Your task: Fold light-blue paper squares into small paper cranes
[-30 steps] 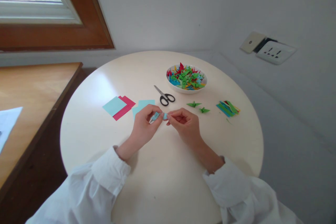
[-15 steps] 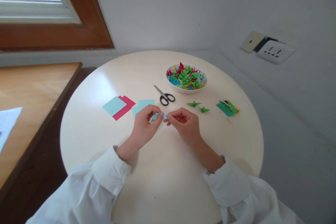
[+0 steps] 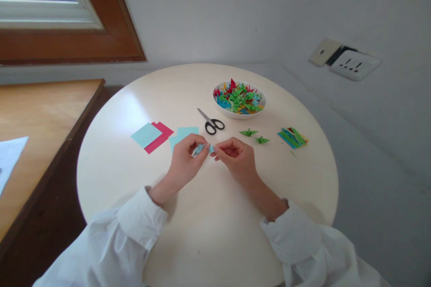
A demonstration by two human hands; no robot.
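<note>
A small folded piece of light blue paper (image 3: 211, 148) is pinched between my two hands above the middle of the table. My left hand (image 3: 186, 157) is closed on its left part, thumb against forefinger. From the other side my right hand (image 3: 239, 157) pinches its right end; the fingers hide much of the fold. Light blue paper sheets (image 3: 188, 132) lie partly behind my left hand. Beyond the hands rest black-handled scissors (image 3: 210, 123), blades pointing away. Two green paper cranes (image 3: 261, 140) sit just past my right hand.
A white bowl (image 3: 235, 113) heaped with colourful paper cranes stands at the back of the round table (image 3: 208, 242). Light blue and red paper squares (image 3: 148, 136) lie at left, cut strips (image 3: 292, 138) at right. A wooden desk (image 3: 50, 112) adjoins on the left.
</note>
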